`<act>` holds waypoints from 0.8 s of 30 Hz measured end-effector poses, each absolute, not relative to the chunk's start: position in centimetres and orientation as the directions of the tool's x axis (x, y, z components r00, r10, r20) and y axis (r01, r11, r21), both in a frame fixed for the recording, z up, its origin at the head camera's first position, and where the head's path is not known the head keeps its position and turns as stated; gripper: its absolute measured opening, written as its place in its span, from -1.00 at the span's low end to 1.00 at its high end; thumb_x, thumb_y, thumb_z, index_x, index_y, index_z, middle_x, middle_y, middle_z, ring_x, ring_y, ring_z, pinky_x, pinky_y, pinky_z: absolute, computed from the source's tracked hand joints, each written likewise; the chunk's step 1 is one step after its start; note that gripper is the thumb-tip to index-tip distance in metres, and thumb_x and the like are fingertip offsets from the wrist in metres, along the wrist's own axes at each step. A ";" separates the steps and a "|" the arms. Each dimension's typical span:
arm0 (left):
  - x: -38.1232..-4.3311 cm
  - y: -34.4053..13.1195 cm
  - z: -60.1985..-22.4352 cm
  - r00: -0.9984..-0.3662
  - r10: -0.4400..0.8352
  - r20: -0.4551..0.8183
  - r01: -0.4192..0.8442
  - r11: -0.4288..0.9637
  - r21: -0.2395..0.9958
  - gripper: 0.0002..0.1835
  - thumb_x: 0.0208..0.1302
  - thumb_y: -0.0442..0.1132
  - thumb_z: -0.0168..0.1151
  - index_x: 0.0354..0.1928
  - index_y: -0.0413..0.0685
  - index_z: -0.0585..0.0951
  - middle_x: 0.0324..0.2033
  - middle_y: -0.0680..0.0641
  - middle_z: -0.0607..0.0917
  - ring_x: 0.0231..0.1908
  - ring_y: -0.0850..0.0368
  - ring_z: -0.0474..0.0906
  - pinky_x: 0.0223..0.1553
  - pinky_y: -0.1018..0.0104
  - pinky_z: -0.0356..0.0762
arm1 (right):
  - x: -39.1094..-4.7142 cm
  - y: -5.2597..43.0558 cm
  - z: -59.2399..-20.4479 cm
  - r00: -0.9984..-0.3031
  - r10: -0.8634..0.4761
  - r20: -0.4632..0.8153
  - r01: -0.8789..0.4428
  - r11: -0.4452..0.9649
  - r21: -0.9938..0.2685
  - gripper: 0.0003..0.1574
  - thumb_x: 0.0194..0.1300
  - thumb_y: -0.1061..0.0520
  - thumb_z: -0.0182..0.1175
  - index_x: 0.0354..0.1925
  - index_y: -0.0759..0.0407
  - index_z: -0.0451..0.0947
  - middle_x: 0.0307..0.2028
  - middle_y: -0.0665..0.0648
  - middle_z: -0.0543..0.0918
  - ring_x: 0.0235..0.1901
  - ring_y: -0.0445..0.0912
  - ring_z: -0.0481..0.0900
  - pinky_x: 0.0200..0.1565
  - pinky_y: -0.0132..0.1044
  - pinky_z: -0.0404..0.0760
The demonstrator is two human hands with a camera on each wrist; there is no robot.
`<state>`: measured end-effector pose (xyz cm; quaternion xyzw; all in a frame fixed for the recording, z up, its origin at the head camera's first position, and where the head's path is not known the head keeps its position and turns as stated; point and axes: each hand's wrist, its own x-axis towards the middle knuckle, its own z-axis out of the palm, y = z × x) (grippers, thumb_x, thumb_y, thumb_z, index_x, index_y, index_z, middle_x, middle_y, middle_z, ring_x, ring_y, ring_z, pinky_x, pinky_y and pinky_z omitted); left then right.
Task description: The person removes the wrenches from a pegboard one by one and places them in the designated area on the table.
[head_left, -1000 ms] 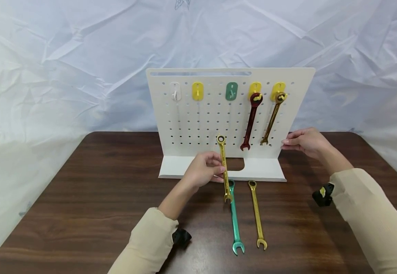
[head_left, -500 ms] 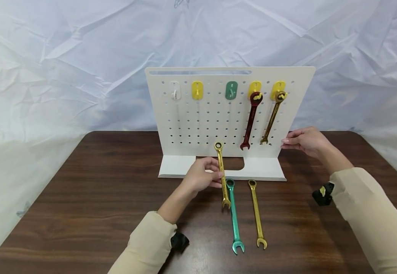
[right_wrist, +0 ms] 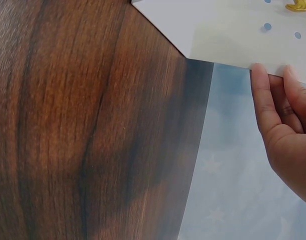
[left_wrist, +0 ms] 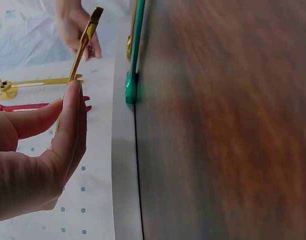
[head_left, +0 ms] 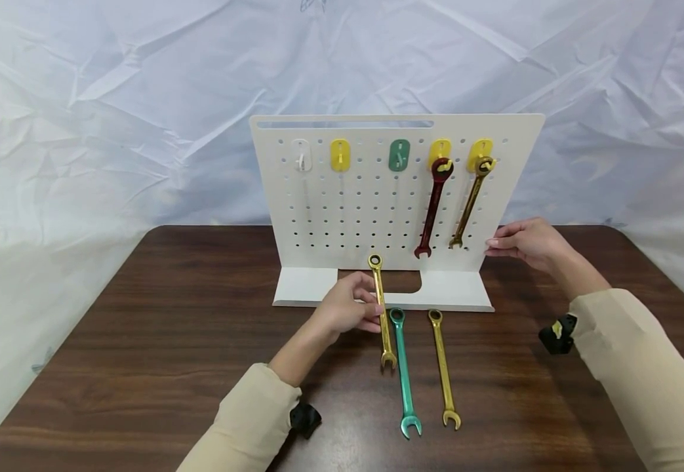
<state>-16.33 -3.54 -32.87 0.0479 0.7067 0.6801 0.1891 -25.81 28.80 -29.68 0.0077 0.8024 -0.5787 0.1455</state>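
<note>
One gold wrench (head_left: 385, 335) is pinched in the left hand (head_left: 345, 307), right hand (head_left: 527, 244) gripping pegboard (head_left: 350, 200), hook marks (head_left: 483, 143) unreadable.

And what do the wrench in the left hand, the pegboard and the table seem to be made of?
Gold wrench in the left hand: metal, polished gold-coloured finish, judging by its bright glints.
Pegboard: smooth, white, thin perforated sheet; probably painted metal, though plastic is possible.
Table: dark brown with streaky grain and soft sheen; wood or wood-look laminate, can't tell which.
</note>
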 end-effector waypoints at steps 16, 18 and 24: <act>-16.0 -4.4 -32.9 -0.883 0.362 -0.299 -0.268 0.135 0.954 -0.73 0.14 -0.64 0.05 -0.14 -0.31 0.31 -0.48 -0.16 0.51 -0.58 0.09 0.54 -0.43 0.17 0.68 | -25.8 28.7 -29.7 -0.960 -0.147 -0.237 0.172 0.357 -0.918 -0.77 0.27 0.29 0.10 -0.13 0.44 0.44 -0.39 0.00 0.62 -0.30 -0.13 0.65 0.01 -0.10 0.54; -15.9 -4.5 -32.9 -0.878 0.367 -0.308 -0.273 0.145 0.951 -0.74 0.15 -0.64 0.04 -0.16 -0.31 0.30 -0.50 -0.15 0.50 -0.58 0.09 0.54 -0.43 0.17 0.68 | -25.8 28.7 -29.7 -0.960 -0.150 -0.234 0.166 0.366 -0.916 -0.74 0.28 0.28 0.10 -0.11 0.46 0.43 -0.39 0.00 0.62 -0.30 -0.14 0.65 0.00 -0.10 0.55; -15.7 -4.5 -33.0 -0.859 0.380 -0.342 -0.296 0.177 0.939 -0.74 0.14 -0.65 0.03 -0.18 -0.29 0.29 -0.54 -0.15 0.50 -0.62 0.11 0.52 -0.44 0.21 0.68 | -25.8 28.8 -29.7 -0.960 -0.163 -0.228 0.156 0.366 -0.917 -0.72 0.28 0.29 0.09 -0.09 0.49 0.41 -0.39 0.01 0.62 -0.30 -0.14 0.65 -0.03 -0.14 0.57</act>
